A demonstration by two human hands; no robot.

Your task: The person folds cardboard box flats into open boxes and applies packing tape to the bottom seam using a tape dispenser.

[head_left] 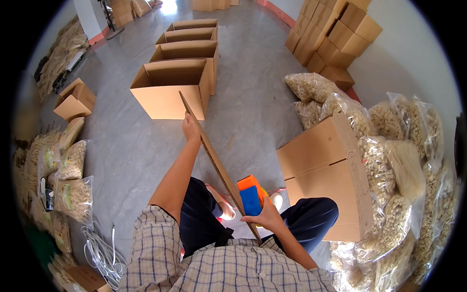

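Observation:
A flat, folded cardboard carton (214, 158) stands edge-on in front of me, slanting from the far left to my waist. My left hand (191, 129) grips its far end, fingers partly hidden behind the board. In my right hand (270, 217) is an orange and blue tape dispenser (250, 198), held close to the carton's right side. The right thumb reaches to the carton's near edge. Between my knees and the bags on the right, a stack of flat cartons (318, 177) leans at a tilt.
Several open-topped boxes (168, 104) stand in a row ahead on the grey floor. Clear bags of pale pieces (384, 170) line the right wall, below stacked cartons (335, 36). More bags (75, 197), a coiled pale cable (104, 253) and a small open box (75, 100) lie left.

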